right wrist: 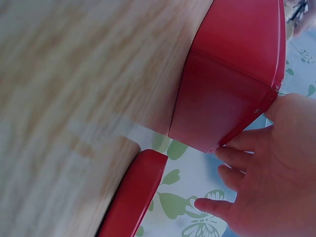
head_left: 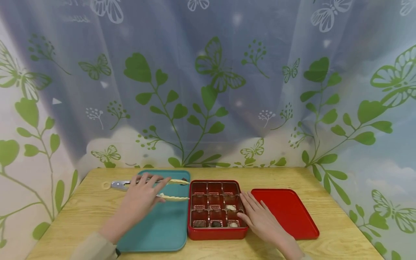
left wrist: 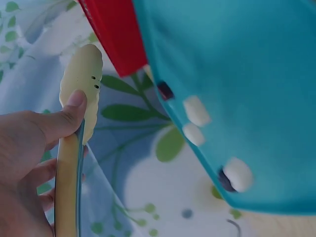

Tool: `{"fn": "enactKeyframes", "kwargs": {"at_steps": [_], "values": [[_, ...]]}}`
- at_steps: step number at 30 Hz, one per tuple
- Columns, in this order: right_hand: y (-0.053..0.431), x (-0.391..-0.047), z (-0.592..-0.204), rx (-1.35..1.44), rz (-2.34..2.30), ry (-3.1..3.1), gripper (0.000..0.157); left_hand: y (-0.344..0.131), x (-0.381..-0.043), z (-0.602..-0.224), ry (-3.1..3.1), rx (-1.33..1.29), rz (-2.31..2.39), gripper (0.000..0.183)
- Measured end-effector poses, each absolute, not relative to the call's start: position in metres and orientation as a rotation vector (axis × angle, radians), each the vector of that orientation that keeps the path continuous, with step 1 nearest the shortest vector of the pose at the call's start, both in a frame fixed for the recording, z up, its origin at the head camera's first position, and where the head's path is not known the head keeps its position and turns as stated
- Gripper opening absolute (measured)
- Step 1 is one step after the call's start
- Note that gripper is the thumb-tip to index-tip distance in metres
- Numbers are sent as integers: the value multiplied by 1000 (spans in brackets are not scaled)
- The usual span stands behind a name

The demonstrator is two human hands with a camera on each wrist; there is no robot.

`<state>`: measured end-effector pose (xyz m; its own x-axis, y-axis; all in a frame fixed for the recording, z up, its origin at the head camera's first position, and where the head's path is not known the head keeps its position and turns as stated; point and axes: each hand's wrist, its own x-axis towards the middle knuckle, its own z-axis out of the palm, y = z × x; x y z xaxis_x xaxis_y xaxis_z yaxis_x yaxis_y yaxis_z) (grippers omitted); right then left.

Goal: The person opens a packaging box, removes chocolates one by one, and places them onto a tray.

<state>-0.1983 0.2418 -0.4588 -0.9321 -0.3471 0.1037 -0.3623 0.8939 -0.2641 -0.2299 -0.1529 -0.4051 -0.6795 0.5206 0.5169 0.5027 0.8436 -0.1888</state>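
A bluish curtain (head_left: 182, 86) with green leaves and butterflies hung behind a pale wooden table (head_left: 338, 238), its grain nicely visible.

Head view: the left hand (head_left: 144, 189) had thumb and fingers wrapped round some tongs (head_left: 120, 185) over a blue tray (head_left: 159, 227). The tips stood apart beyond those fingers, nothing between them that I could spot, and a dark morsel (head_left: 184, 180) sat by the farther tip. Just past the tips was a red box (head_left: 217, 234) with nine compartments; small pieces lay in the front three and the middle right one. The right hand (head_left: 258, 216) touched its right wall, fingers mostly straight and close together, thumb on the rim. A red lid (head_left: 282, 209) lay beyond the back of that hand. IMO a soft, even squeeze with level tips was the way to go, plus a light brace so the box couldn't skid.

Left wrist view: the thumb pressed one tong arm, though I couldn't tell how hard. Across from it on the tray were white lumps (left wrist: 196, 111); a lone piece would've been an easier grab than the overlapping pair.

Right wrist view: fingertips met the box's edge, little finger splayed away, tabletop opposite them.
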Motion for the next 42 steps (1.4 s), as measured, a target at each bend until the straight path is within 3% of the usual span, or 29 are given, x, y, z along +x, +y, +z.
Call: {"fn": "enactKeyframes", "kwargs": {"at_steps": [10, 19, 24, 33, 42], "values": [[242, -198, -459, 565, 441, -3007, 72, -98, -239, -395, -2342, -874, 9, 69], [242, -198, -458, 554, 444, -3005, 71, -47, -239, -387, -2353, -957, 147, 55], [242, -198, -458, 554, 427, -2995, 71, -23, -238, -386, -2354, -962, 271, 60], [243, -198, -459, 559, 413, -2983, 70, 14, -245, -380, -2320, -975, 507, 41], [243, -198, -459, 562, 415, -2992, 70, 46, -246, -367, -2404, -1028, 760, 34]]}}
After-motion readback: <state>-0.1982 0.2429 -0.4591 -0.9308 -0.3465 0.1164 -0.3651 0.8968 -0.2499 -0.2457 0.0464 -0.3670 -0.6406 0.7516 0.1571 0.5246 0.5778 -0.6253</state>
